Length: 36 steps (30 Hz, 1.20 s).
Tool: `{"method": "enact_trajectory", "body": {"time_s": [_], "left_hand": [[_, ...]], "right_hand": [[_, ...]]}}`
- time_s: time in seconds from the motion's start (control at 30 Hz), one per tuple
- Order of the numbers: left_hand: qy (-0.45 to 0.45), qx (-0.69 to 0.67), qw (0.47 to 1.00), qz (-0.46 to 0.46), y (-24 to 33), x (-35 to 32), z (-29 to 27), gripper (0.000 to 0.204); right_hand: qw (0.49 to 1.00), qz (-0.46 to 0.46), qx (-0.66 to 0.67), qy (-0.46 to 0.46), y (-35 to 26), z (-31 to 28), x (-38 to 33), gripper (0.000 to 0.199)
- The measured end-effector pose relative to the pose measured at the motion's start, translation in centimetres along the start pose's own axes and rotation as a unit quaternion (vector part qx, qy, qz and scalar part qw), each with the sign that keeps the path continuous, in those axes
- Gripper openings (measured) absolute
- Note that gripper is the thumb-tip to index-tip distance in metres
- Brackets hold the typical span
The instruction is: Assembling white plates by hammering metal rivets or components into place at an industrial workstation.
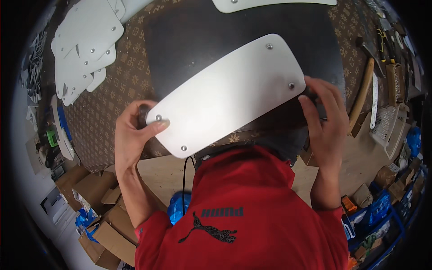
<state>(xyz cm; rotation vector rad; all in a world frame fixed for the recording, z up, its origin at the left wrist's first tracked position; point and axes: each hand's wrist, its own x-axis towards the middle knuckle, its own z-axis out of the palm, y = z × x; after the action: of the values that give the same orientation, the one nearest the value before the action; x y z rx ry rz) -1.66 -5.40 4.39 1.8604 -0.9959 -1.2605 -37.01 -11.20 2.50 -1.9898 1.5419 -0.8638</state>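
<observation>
We hold a white plate (231, 92) tilted above the black mat (180, 40) on the bench (112, 108). Our left hand (132, 132) closes on its lower left corner, thumb pressed on the face next to a screw (158, 117), the fingers curled round something dark underneath. Our right hand (326, 121) grips the right edge, fingers wrapped over it near another screw (291, 85); what they clasp behind the plate is hidden.

Four screws show in the plate, one at each corner, so to our eye the fastening of this piece looks finished or close to it; whether each is tight we cannot tell. A stack of like white plates (85, 45) lies at the far left of the bench, and another one (270, 3) sits at the top edge. A hammer (362, 90) lies at the right among other tools. Cardboard boxes (96, 202) stand on the floor at the lower left.
</observation>
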Motion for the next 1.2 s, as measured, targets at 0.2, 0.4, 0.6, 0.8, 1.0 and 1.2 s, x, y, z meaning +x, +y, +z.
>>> {"method": "enact_trajectory", "body": {"time_s": [0.2,0.4,0.6,0.8,1.0,1.2], "left_hand": [[0.010,-0.035,0.999,-0.022,-1.6,-1.8,-0.7,0.031],[0.044,-0.052,0.997,-0.035,-2.5,-2.7,-0.1,0.034],[0.050,-0.051,0.997,0.000,-2.5,-2.7,0.6,0.035],[0.040,-0.042,0.998,-0.002,-2.6,-2.5,0.5,0.035],[0.037,-0.034,0.999,-0.003,-2.4,-2.4,0.4,0.036],[0.029,-0.038,0.999,-0.009,-2.7,-2.5,0.5,0.036]], "right_hand": [[0.997,-0.066,-0.028,-0.005,1.9,1.7,0.1,0.023],[0.994,-0.088,-0.058,0.032,1.9,2.2,-0.7,0.020],[0.995,-0.064,-0.060,0.046,1.9,3.0,-0.3,0.015],[0.994,-0.059,-0.074,0.055,1.6,3.4,-0.2,0.010],[0.990,-0.042,-0.110,0.082,0.8,3.9,-0.5,0.010],[0.990,-0.076,-0.114,0.044,0.5,3.2,1.7,0.012]]}}
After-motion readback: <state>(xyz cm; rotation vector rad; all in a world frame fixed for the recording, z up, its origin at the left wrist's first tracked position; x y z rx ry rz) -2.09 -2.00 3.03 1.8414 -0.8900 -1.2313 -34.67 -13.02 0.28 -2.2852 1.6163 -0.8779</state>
